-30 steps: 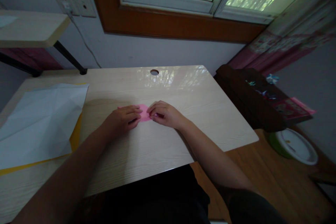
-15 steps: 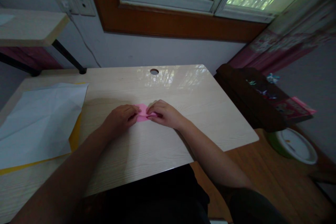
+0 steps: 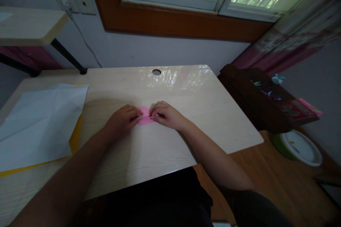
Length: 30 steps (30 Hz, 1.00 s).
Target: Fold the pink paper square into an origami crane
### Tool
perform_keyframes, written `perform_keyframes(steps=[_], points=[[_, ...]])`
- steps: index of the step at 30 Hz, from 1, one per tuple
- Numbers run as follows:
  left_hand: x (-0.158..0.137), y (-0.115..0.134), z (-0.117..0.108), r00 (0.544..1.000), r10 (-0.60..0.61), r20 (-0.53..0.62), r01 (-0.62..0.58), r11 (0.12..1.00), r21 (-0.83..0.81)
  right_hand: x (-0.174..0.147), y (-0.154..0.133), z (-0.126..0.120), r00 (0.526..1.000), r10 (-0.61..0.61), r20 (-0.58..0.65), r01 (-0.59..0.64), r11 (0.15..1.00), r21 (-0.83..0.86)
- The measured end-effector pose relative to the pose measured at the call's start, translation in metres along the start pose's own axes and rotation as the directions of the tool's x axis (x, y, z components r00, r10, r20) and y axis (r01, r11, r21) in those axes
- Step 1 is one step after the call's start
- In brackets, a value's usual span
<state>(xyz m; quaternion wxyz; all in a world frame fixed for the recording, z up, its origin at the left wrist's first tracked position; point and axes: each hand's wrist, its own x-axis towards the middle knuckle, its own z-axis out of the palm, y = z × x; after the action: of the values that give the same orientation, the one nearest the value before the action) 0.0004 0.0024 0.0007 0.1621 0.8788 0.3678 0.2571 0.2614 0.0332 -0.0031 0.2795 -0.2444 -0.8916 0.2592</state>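
Observation:
A small piece of pink paper (image 3: pixel 145 111) lies on the pale wood-grain desk (image 3: pixel 170 149), with a crease or raised fold running across its middle. My left hand (image 3: pixel 125 117) pinches the paper's left end between thumb and fingers. At the right end, my right hand (image 3: pixel 167 115) grips the fold the same way, thumb below and fingers above. Both sets of fingertips cover the paper's ends, so its full outline is hidden.
White sheets (image 3: pixel 45 124) over a yellow sheet (image 3: pixel 76 136) lie at the desk's left. A shelf (image 3: pixel 32 26) on black legs stands behind them. The desk has a round cable hole (image 3: pixel 156 72). Right of it are a dark wooden cabinet (image 3: pixel 253 103) and a green-and-white bin (image 3: pixel 301 148).
The fold between my fingers looks flatter and straighter, and more of the pink paper shows below it. My hands have barely shifted.

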Motion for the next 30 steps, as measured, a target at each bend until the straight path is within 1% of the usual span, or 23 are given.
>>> perform_keyframes(steps=[4, 6, 12, 16, 19, 22, 25, 30], points=[[0.003, 0.002, 0.000, 0.995, -0.100, -0.010, 0.099, 0.994, -0.037, 0.001, 0.000, 0.000, 1.000, 0.031, 0.000, -0.031, 1.000, 0.000], [0.004, 0.003, 0.001, 0.993, -0.116, -0.021, 0.115, 0.993, -0.029, 0.002, -0.001, 0.000, 0.999, 0.042, -0.004, -0.042, 0.999, 0.001], [0.005, 0.005, 0.005, 0.994, -0.101, -0.040, 0.102, 0.994, 0.027, 0.003, -0.003, 0.004, 0.997, 0.066, -0.037, -0.066, 0.998, 0.005], [0.004, 0.006, 0.005, 0.993, -0.104, -0.047, 0.106, 0.993, 0.046, 0.003, -0.002, 0.010, 0.997, 0.057, -0.055, -0.061, 0.996, -0.061], [0.005, 0.006, 0.003, 0.993, -0.106, -0.044, 0.108, 0.993, 0.037, 0.004, -0.001, 0.012, 0.996, 0.075, -0.055, -0.080, 0.993, -0.088], [0.005, 0.005, 0.001, 0.996, -0.081, -0.034, 0.081, 0.997, 0.004, 0.004, -0.001, 0.012, 0.995, 0.086, -0.052, -0.090, 0.992, -0.086], [0.004, 0.002, 0.001, 0.994, -0.095, -0.050, 0.094, 0.995, -0.020, 0.005, -0.002, 0.011, 0.995, 0.091, -0.043, -0.095, 0.991, -0.093], [0.002, 0.001, 0.001, 0.993, -0.111, -0.048, 0.112, 0.993, 0.037, 0.004, -0.003, 0.012, 0.995, 0.093, -0.038, -0.097, 0.989, -0.110]])
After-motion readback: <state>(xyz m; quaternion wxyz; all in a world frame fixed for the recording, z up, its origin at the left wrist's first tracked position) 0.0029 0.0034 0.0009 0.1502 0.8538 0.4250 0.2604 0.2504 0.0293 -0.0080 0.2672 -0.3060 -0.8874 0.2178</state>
